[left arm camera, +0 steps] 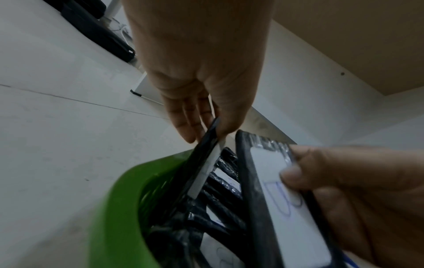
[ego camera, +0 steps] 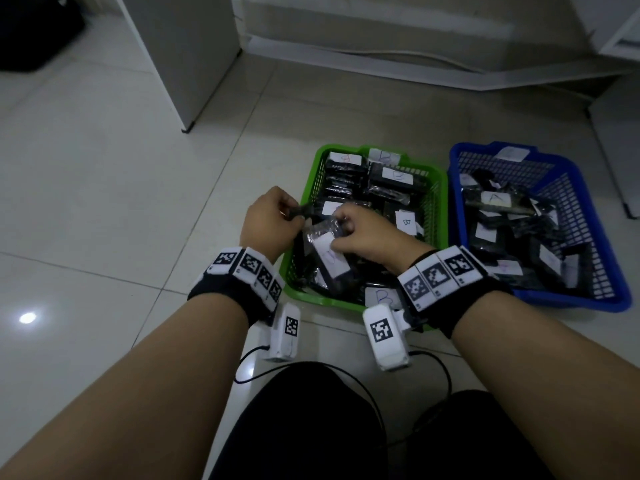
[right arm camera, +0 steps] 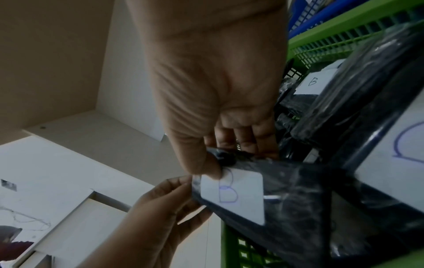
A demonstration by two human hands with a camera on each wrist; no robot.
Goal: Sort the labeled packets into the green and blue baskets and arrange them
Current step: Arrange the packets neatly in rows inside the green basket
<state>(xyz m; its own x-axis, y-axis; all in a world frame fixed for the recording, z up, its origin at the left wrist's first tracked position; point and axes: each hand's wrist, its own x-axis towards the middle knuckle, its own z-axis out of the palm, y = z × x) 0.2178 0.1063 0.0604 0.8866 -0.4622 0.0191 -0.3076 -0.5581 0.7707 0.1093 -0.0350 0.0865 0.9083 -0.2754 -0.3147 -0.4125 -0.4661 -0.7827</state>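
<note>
The green basket (ego camera: 329, 301) on the floor holds several black packets with white labels marked B. The blue basket (ego camera: 571, 302) to its right holds several packets, one marked A (ego camera: 491, 199). Both hands work over the green basket's left side. My left hand (ego camera: 294, 216) pinches the top edge of an upright black packet (left arm camera: 201, 168) at the basket's left wall. My right hand (ego camera: 337, 237) pinches another packet with a B label (right arm camera: 241, 197), tilted up just beside the first. In the left wrist view the two packets stand side by side, a narrow gap apart.
Pale floor tiles (ego camera: 104, 202) surround the baskets. A white cabinet panel (ego camera: 187, 57) stands behind on the left, and white furniture (ego camera: 616, 116) on the right. My dark-clothed knees (ego camera: 311, 427) and the wrist cameras' cables are near the green basket's front.
</note>
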